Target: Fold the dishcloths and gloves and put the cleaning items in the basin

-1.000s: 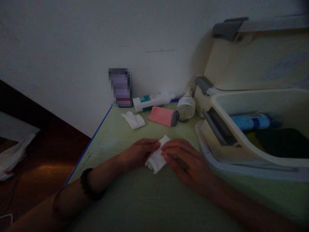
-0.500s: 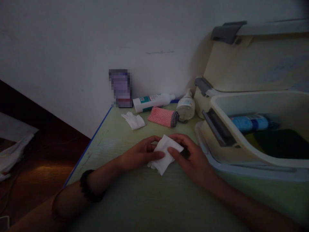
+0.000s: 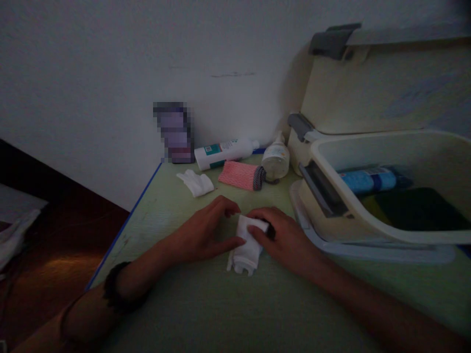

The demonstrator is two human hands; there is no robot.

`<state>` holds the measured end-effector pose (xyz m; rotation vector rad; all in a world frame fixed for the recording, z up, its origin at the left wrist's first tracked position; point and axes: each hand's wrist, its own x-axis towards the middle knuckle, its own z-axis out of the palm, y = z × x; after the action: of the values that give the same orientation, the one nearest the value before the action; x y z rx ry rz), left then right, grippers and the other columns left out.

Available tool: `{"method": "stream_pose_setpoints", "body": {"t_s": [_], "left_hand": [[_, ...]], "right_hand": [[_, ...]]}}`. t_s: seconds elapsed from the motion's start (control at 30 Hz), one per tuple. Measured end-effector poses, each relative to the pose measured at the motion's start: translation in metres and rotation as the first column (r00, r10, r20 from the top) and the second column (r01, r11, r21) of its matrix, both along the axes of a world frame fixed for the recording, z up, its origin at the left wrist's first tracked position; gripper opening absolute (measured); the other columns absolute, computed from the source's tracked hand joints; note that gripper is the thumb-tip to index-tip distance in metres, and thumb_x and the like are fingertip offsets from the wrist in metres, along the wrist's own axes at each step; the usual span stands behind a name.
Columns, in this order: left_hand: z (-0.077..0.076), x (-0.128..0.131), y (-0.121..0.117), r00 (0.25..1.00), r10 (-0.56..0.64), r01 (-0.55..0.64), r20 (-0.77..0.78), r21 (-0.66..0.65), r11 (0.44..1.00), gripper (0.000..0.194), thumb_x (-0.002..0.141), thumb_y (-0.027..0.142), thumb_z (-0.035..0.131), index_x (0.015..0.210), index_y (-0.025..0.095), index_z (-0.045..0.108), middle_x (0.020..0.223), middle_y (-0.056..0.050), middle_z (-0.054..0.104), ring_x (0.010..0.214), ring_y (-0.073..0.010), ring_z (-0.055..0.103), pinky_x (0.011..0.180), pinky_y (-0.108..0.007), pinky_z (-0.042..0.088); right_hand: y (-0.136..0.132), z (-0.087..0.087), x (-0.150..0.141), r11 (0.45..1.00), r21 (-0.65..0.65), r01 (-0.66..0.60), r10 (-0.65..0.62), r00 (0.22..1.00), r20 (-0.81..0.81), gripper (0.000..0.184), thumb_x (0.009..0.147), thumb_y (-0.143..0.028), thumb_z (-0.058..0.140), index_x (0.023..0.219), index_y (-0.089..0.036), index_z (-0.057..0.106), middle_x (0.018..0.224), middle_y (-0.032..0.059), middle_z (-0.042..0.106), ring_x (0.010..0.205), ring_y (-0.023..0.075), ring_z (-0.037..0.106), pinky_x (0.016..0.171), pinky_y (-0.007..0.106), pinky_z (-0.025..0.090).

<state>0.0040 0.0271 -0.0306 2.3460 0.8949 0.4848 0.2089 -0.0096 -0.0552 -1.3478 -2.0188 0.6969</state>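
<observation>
White cloth (image 3: 250, 249) turned; open box (image 3: 423, 237) holds blue item (image 3: 368, 180).

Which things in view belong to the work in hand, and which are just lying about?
In use:
folded white cloth, in the right hand, left hand at its edge

Lying about, apparently:
second white cloth
white bottle on its side
pink textured cloth
clear pump bottle
open storage bin
pixelated phone-like device
</observation>
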Motion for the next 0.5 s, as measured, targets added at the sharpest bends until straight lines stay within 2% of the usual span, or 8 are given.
{"method": "stream_pose_setpoints", "body": {"t_s": [0.13, 0.5], "left_hand": [[0.0020, 0.0047, -0.0058, 0.987, -0.125, 0.125, -0.099, 0.002, 0.992, 0.038, 0.077, 0.040, 0.063, 0.107, 0.020, 0.050, 0.112, -0.009, 0.047, 0.104, -0.0231, 0.047, 0.091, -0.038, 0.040], [0.0040, 0.0018, -0.0033, 0.982, -0.123, 0.120, -0.143, -0.027, 0.992, 0.041, 0.071, 0.040, 0.068, 0.104, 0.021, 0.055, 0.111, -0.008, 0.049, 0.107, -0.0252, 0.046, 0.094, -0.041, 0.037]], "right_hand": [[-0.0002, 0.0004, -0.0007, 1.000, 0.024, 0.001, -0.003, 0.998, 0.068, 0.017, 0.083, -0.023, 0.056, 0.099, -0.017, 0.057, 0.097, 0.0071, 0.062, 0.093, 0.0212, 0.054, 0.082, 0.039, 0.044], [0.0016, 0.0040, 0.0020, 0.999, 0.034, -0.010, 0.004, 0.986, 0.166, 0.012, 0.087, -0.025, 0.050, 0.091, -0.017, 0.058, 0.087, 0.0067, 0.061, 0.088, 0.0216, 0.054, 0.079, 0.039, 0.042]]}}
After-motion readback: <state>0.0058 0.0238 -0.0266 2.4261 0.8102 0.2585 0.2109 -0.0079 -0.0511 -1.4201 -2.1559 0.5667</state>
